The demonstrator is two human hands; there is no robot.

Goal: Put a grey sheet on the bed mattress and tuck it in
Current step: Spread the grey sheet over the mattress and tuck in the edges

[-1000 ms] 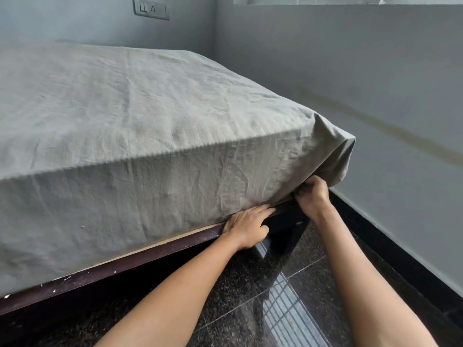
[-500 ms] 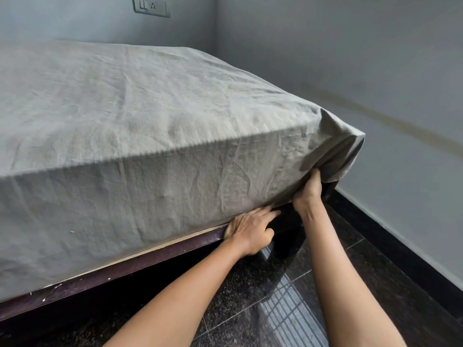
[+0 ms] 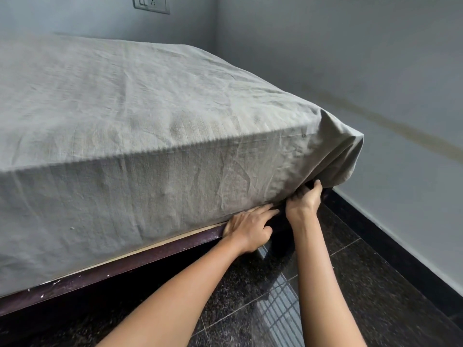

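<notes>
Presses the left hand [image 3: 250, 229] against the lower hem of the grey sheet [image 3: 150, 116], fingers nearly straight and together, tips pushed in where the cloth meets the dark bed rail [image 3: 125, 269] — thumb apart below them, nothing gripped. Reaches the right hand [image 3: 303, 202], just beside the left on its right, up beneath the loose corner fold, thumb raised against the cloth, fingers bent into shadow; cannot tell whether these grip fabric. Finds the sheet spread above and to the left of both hands, covering the top and near side of the mattress, creased, drawn down to the rail left of the left hand, hanging slack only directly over the right hand. Shows dark polished floor [image 3: 350, 284] under both forearms, pale wall [image 3: 375, 71] beyond the right hand.
</notes>
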